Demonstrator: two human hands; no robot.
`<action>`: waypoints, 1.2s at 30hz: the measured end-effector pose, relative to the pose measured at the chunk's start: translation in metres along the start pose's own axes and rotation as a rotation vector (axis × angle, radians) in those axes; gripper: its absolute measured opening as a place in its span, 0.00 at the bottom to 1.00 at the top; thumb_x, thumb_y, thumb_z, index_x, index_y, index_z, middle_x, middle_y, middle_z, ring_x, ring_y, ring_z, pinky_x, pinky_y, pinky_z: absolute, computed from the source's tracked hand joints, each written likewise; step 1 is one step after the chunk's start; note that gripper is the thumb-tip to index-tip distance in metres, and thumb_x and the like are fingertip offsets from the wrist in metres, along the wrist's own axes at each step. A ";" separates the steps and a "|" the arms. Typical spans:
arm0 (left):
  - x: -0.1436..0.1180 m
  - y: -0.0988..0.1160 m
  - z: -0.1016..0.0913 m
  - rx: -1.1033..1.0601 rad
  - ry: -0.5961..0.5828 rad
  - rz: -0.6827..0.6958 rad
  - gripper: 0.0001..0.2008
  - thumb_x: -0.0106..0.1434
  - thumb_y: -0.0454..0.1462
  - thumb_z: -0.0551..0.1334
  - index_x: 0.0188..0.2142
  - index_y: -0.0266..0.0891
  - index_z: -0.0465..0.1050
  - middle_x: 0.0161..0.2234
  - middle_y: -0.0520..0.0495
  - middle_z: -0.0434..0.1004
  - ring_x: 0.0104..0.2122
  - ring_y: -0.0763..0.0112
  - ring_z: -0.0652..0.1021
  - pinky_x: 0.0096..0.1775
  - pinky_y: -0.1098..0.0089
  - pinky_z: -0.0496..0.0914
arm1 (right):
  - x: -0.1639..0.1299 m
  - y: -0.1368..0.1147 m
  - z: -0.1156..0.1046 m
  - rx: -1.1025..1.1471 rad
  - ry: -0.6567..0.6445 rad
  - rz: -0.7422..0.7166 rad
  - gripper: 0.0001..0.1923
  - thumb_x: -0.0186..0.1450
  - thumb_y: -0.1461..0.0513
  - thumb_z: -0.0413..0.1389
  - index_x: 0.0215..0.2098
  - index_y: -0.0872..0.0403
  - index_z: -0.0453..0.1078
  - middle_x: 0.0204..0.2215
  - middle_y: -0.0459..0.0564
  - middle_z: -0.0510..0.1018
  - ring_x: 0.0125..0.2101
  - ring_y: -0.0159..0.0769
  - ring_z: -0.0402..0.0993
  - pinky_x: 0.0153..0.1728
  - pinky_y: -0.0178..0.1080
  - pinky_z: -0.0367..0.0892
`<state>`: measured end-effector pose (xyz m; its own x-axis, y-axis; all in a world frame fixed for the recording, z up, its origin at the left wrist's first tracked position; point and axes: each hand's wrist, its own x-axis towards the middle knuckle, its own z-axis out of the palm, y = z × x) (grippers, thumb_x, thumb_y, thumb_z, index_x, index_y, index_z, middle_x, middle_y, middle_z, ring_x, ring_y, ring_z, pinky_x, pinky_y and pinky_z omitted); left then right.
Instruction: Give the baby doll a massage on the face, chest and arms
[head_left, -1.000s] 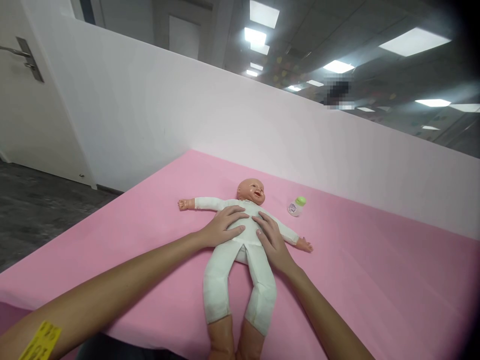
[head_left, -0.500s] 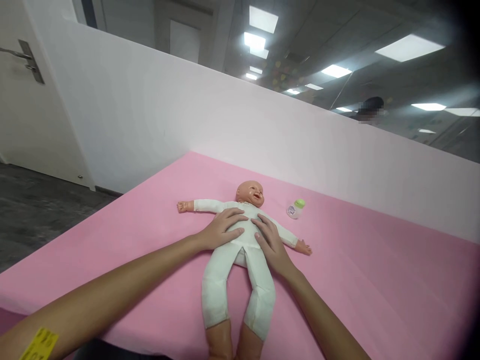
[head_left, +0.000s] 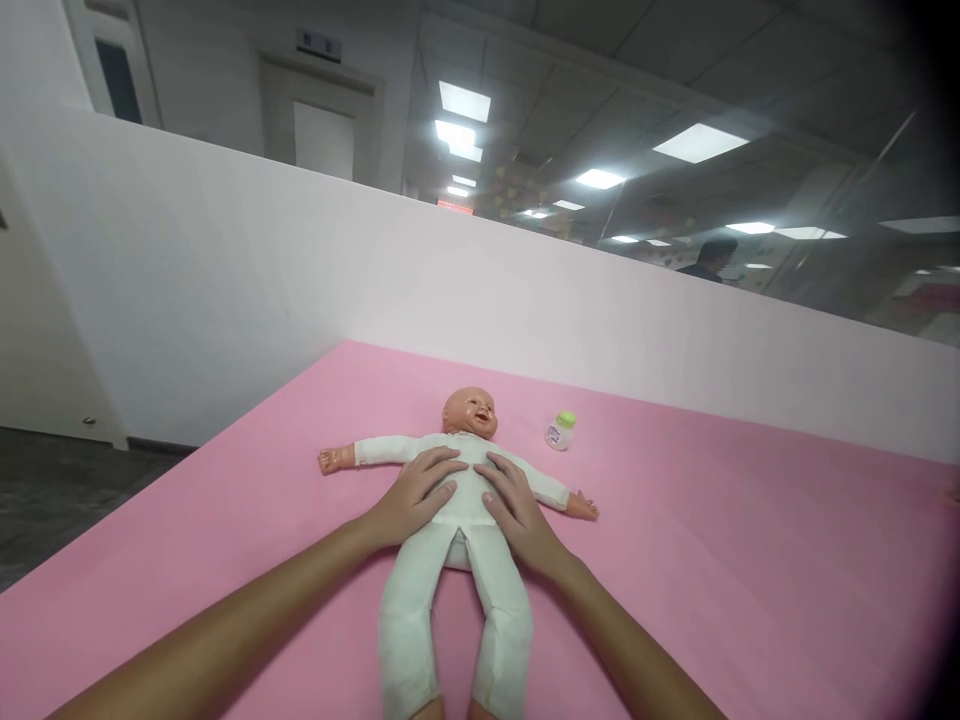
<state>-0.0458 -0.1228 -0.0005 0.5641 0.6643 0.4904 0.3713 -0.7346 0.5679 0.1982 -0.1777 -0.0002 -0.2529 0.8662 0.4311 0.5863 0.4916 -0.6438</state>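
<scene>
A baby doll (head_left: 463, 500) with a white cloth body lies on its back, its arms stretched out to the sides and its head away from me. My left hand (head_left: 420, 492) rests flat on the left side of its torso, fingers apart. On the torso's right side lies my right hand (head_left: 517, 508), likewise open with its fingers spread. Both thumbs point inward across the belly, with a gap between the hands. Beyond the doll's arm on the right stands a small clear bottle (head_left: 559, 432) with a green cap.
The doll lies on a pink-covered table (head_left: 712, 530). A white partition (head_left: 525, 300) runs along the table's far side. A door (head_left: 45, 330) stands at the left. Over the partition, part of a person (head_left: 711, 260) shows in the distance.
The view has tilted up and shifted right, so the doll, hands and bottle appear lower and further left. Both hands keep their places on the doll's torso.
</scene>
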 end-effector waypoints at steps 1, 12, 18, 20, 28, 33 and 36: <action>0.000 -0.001 0.000 0.003 -0.003 -0.003 0.20 0.77 0.45 0.51 0.63 0.51 0.70 0.66 0.45 0.64 0.67 0.56 0.64 0.69 0.49 0.58 | 0.000 -0.001 0.000 -0.002 0.006 -0.003 0.22 0.76 0.51 0.48 0.66 0.39 0.65 0.70 0.49 0.60 0.70 0.46 0.54 0.70 0.57 0.54; 0.001 0.003 -0.003 0.015 -0.028 -0.023 0.21 0.75 0.47 0.53 0.63 0.51 0.69 0.67 0.45 0.63 0.67 0.55 0.64 0.69 0.49 0.58 | 0.000 -0.003 -0.002 -0.012 0.007 -0.019 0.23 0.76 0.50 0.50 0.67 0.38 0.64 0.70 0.48 0.60 0.70 0.46 0.53 0.70 0.56 0.54; 0.002 0.004 -0.003 -0.007 -0.017 -0.026 0.20 0.77 0.45 0.49 0.63 0.51 0.69 0.66 0.45 0.64 0.67 0.58 0.63 0.70 0.49 0.57 | 0.000 -0.006 -0.003 -0.004 0.001 -0.009 0.22 0.77 0.51 0.47 0.66 0.38 0.65 0.70 0.48 0.60 0.70 0.45 0.54 0.70 0.56 0.55; 0.002 0.004 -0.002 -0.009 -0.019 -0.027 0.21 0.77 0.44 0.48 0.63 0.51 0.69 0.66 0.45 0.64 0.67 0.58 0.63 0.70 0.48 0.56 | 0.000 -0.005 -0.003 -0.006 0.006 -0.009 0.21 0.77 0.52 0.46 0.66 0.38 0.65 0.70 0.48 0.60 0.70 0.45 0.54 0.70 0.56 0.54; -0.001 0.004 0.000 0.031 -0.039 -0.023 0.26 0.74 0.49 0.56 0.69 0.54 0.61 0.73 0.46 0.52 0.71 0.51 0.57 0.70 0.45 0.53 | -0.001 0.002 -0.002 -0.002 -0.040 -0.048 0.31 0.72 0.49 0.55 0.71 0.36 0.56 0.74 0.46 0.53 0.73 0.48 0.47 0.72 0.59 0.48; 0.000 0.005 0.000 0.030 0.015 0.000 0.22 0.73 0.47 0.58 0.64 0.52 0.69 0.66 0.44 0.64 0.66 0.53 0.65 0.67 0.49 0.59 | 0.001 0.002 -0.001 0.035 -0.007 -0.017 0.23 0.74 0.50 0.53 0.67 0.37 0.65 0.72 0.46 0.58 0.72 0.46 0.51 0.71 0.58 0.51; 0.002 0.009 -0.002 0.009 0.073 0.004 0.16 0.72 0.45 0.60 0.56 0.50 0.76 0.55 0.44 0.72 0.56 0.57 0.73 0.62 0.53 0.66 | 0.002 0.001 -0.001 0.074 0.033 -0.017 0.20 0.74 0.50 0.54 0.63 0.38 0.70 0.69 0.48 0.64 0.70 0.46 0.56 0.70 0.56 0.55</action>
<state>-0.0429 -0.1272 0.0068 0.5105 0.6693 0.5397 0.3757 -0.7383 0.5602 0.1985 -0.1756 0.0008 -0.2362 0.8547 0.4623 0.5234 0.5127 -0.6806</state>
